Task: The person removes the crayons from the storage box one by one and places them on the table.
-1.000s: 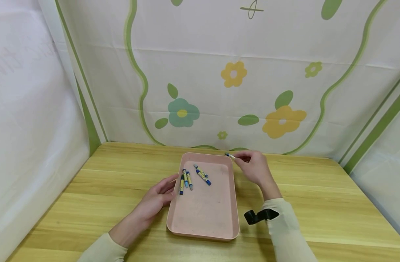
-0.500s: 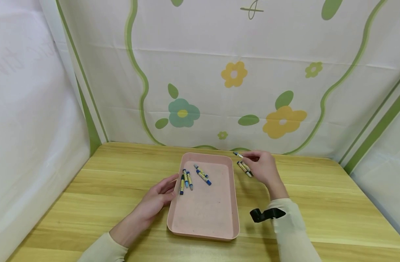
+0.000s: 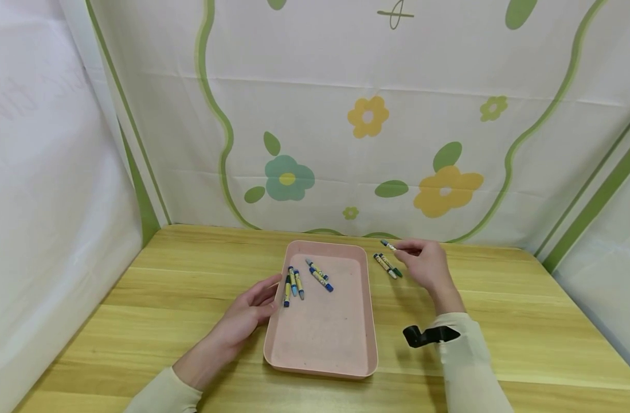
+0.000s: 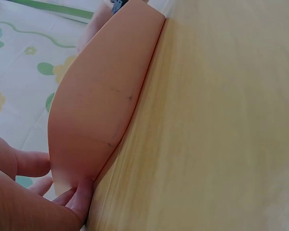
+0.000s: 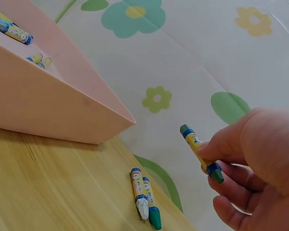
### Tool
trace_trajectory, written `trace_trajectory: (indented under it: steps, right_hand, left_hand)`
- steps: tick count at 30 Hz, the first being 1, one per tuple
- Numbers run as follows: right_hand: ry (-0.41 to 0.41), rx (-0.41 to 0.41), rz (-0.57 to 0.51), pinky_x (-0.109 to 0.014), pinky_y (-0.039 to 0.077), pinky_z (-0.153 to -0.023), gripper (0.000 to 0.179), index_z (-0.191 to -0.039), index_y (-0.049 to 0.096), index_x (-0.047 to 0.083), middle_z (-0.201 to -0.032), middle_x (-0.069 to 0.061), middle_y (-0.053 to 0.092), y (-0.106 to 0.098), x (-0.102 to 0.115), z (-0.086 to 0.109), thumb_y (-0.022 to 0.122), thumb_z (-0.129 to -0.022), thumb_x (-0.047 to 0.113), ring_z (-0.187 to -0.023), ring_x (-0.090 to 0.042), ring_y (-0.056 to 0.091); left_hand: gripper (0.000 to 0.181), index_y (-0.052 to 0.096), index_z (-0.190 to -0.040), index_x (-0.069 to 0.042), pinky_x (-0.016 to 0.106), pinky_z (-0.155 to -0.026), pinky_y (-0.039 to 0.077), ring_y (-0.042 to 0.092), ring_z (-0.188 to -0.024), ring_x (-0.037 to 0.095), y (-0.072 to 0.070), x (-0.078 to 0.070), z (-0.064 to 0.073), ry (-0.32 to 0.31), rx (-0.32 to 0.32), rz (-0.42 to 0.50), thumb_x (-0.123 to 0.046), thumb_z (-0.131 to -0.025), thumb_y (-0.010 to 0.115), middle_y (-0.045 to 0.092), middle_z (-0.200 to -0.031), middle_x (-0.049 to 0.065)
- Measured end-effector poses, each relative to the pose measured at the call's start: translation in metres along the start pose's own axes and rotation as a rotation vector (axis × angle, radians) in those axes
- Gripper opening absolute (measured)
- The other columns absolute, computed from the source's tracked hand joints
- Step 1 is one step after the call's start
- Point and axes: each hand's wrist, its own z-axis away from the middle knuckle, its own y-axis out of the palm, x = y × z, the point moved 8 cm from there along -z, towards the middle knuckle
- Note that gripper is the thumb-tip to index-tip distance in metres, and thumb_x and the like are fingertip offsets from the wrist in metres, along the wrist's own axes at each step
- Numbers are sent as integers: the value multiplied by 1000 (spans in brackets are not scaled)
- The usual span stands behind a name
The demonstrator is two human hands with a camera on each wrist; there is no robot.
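Observation:
A green crayon (image 5: 189,136) with a yellow wrapper and blue bands is pinched between the thumb and fingers of my right hand (image 3: 427,267), raised past the tray's far right corner. Below it on the table lie two crayons side by side, a white one (image 5: 138,192) and a green one (image 5: 152,207). My left hand (image 3: 245,312) touches the left wall of the pink tray (image 3: 340,344), fingers relaxed along its outside. In the left wrist view, fingertips (image 4: 84,192) meet the tray's outer wall low down. Inside the tray, several crayons (image 3: 293,282) lie at the left, with two more (image 3: 321,277) beyond.
The wooden table (image 3: 500,298) runs back to a white curtain (image 3: 320,126) printed with flowers and leaves. More white fabric stands along the left and right sides. A black strap (image 3: 430,335) sits on the right sleeve.
My right hand has moved right with its crayon, away from the tray's corner. The two crayons on the table, hidden behind the hand at first, now show fully. My left hand stays put.

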Motion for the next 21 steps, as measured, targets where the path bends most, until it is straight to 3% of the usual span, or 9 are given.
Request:
trace_trajectory:
  steps: [5,14,21]
  right_hand:
    - [19,-15,13,-24,54,-81,25,-118,81,6,-113,-16,80,-3,-6,-1,72,-101,20,-92,-9,67]
    - [62,-34,30,-26,53,-80,25,-118,81,4,-114,-18,79,-1,-17,-2,72,-100,21,-105,-29,71]
    - [146,-16,-24,-25,52,-81,27,-120,79,3,-119,-19,78,7,-32,-3,71,-101,20,-108,-28,71]
  left_hand:
    - [57,48,-160,-19,50,-122,43,43,-155,35,0,0,0,-2,0,-1,-8,-105,59,46,-167,15]
    - [57,48,-160,-19,50,-122,43,42,-155,35,0,0,0,-2,-1,-2,-8,-106,59,46,-166,15]
    - [57,47,-160,-19,50,-122,43,42,-155,35,0,0,0,-5,-2,-3,-8,-106,58,46,-167,15]
